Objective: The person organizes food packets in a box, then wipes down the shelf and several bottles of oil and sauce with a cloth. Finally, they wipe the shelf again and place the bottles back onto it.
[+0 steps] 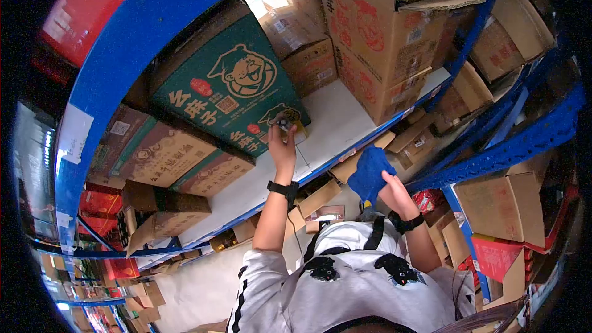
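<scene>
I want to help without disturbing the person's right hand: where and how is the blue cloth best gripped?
Probably at the free left edge of the blue cloth, pinching a fold from the picture's left side. The cloth looks limp, and the right hand holds its lower right, so that side is occupied.

Brown cartons with red print (361,28) stand beside smaller cartons (310,65); a blue beam (117,65) carries a white paper label (75,132), a red package (86,21) shows beyond it, and open cartons (496,206) crowd the right side
</scene>
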Tool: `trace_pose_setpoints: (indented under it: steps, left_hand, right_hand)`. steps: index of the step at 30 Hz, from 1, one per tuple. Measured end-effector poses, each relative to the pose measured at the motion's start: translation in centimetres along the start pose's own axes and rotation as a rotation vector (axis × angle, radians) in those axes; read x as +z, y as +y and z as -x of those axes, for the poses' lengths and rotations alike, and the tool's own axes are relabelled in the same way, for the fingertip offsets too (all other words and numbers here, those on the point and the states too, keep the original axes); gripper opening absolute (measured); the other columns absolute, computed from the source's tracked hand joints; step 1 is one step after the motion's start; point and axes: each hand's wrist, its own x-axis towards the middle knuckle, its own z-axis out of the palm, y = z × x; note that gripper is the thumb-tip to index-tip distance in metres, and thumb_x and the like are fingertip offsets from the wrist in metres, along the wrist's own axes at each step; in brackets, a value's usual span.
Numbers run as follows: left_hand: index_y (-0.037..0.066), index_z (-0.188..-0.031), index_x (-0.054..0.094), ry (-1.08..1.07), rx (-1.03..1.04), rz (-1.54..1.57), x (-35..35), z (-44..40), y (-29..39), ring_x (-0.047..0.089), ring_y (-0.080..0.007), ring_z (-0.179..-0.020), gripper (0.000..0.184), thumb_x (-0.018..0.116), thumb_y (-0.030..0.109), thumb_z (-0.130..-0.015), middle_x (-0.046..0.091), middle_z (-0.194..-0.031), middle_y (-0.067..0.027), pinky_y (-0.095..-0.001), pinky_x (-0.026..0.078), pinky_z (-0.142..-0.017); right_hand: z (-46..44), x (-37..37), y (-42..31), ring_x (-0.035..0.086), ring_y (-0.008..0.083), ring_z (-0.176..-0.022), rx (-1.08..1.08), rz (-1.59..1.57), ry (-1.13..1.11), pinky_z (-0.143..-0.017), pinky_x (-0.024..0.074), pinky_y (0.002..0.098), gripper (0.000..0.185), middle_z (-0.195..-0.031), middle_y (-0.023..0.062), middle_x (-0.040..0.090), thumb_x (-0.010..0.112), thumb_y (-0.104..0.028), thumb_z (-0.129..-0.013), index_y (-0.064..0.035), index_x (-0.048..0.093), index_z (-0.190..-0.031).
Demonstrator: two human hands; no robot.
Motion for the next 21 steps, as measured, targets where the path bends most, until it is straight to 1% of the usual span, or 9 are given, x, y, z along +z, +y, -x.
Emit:
trace_pose_setpoints:
  steps: [2,4,6,8,10,14,18,20,21]
  left_hand:
    - [-0.002,-0.100,0.055,-0.049,-0.086,0.051,-0.6,1.9,0.3,0.054,-0.0355,-0.089,0.031,0.065,0.018,-0.079,0.057,-0.094,-0.0175,-0.0385,0.042,-0.076]
    - [-0.002,-0.103,0.054,-0.087,-0.166,0.103,-1.0,3.1,0.8,0.054,-0.0360,-0.089,0.031,0.063,0.015,-0.080,0.057,-0.095,-0.0184,-0.0373,0.043,-0.076]
    - [-0.004,-0.103,0.052,-0.116,-0.034,0.122,-1.8,3.9,2.1,0.056,-0.0290,-0.088,0.032,0.064,0.012,-0.078,0.059,-0.094,-0.0188,-0.0336,0.043,-0.078]
    - [-0.004,-0.102,0.053,-0.132,-0.039,0.081,-2.2,5.0,2.3,0.056,-0.0291,-0.090,0.030,0.063,0.011,-0.078,0.058,-0.094,-0.0193,-0.0341,0.043,-0.078]
    - [-0.002,-0.112,0.051,-0.204,0.014,0.229,-2.5,6.0,2.3,0.054,-0.0368,-0.095,0.042,0.064,0.012,-0.074,0.056,-0.101,-0.0201,-0.0364,0.043,-0.084]
    - [0.002,-0.118,0.049,-0.317,-0.251,0.497,-4.3,7.8,3.8,0.052,-0.0229,-0.109,0.046,0.065,0.009,-0.075,0.054,-0.117,-0.0124,-0.0326,0.042,-0.091]
    - [0.001,-0.115,0.051,-0.282,-0.204,0.377,-4.5,9.1,2.8,0.055,-0.0262,-0.104,0.044,0.065,0.008,-0.074,0.056,-0.112,-0.0137,-0.0333,0.043,-0.089]
    - [0.002,-0.112,0.054,-0.232,-0.212,0.551,-5.0,9.1,3.4,0.057,-0.0216,-0.100,0.034,0.061,0.012,-0.080,0.059,-0.108,-0.0129,-0.0305,0.045,-0.086]
    - [-0.002,-0.106,0.055,-0.221,-0.178,0.475,-5.4,9.0,3.7,0.056,-0.0323,-0.094,0.042,0.068,0.009,-0.068,0.057,-0.104,-0.0168,-0.0366,0.045,-0.082]
  right_hand:
    - [-1.3,1.2,0.1,0.048,0.0201,-0.113,-0.104,0.153,-0.205,-0.097,0.0352,0.0338,0.047,-0.125,0.0088,0.049,0.045,-0.010,-0.085,0.0002,0.036,-0.130]
    - [-2.7,2.2,-0.4,0.045,0.0218,-0.116,-0.015,0.447,-0.193,-0.101,0.0316,0.0344,0.055,-0.129,0.0089,0.045,0.041,-0.002,-0.077,0.0017,0.034,-0.132]
    - [-3.8,6.0,-0.6,0.040,0.0274,-0.122,-0.449,0.931,-0.273,-0.103,0.0290,0.0354,0.058,-0.134,0.0144,0.039,0.038,0.002,-0.075,0.0012,0.031,-0.133]
    - [-4.9,8.6,-0.8,0.033,0.0346,-0.127,-0.628,1.259,-0.320,-0.105,0.0264,0.0356,0.063,-0.137,0.0210,0.034,0.038,0.004,-0.073,-0.0011,0.030,-0.135]
    - [-5.7,11.5,-0.8,0.033,0.0404,-0.123,-0.575,1.303,-0.402,-0.103,0.0300,0.0391,0.063,-0.132,0.0236,0.036,0.040,0.010,-0.070,-0.0076,0.039,-0.130]
    - [-7.0,12.4,1.1,0.047,0.0354,-0.111,-0.859,1.482,-0.466,-0.095,0.0403,0.0394,0.047,-0.120,0.0182,0.048,0.052,0.007,-0.069,-0.0072,0.054,-0.113]
    - [-5.9,12.8,1.4,0.058,0.0328,-0.094,-0.934,1.429,-0.350,-0.083,0.0483,0.0377,0.040,-0.104,0.0150,0.059,0.058,0.004,-0.067,-0.0072,0.060,-0.106]
    - [-5.5,12.9,1.4,0.061,0.0333,-0.088,-0.923,1.345,-0.336,-0.081,0.0488,0.0373,0.033,-0.093,0.0147,0.063,0.058,0.007,-0.065,-0.0032,0.063,-0.096]
    - [-5.5,13.0,1.6,0.063,0.0313,-0.082,-0.971,1.334,-0.321,-0.078,0.0496,0.0349,0.028,-0.086,0.0141,0.065,0.058,0.007,-0.064,-0.0013,0.065,-0.089]
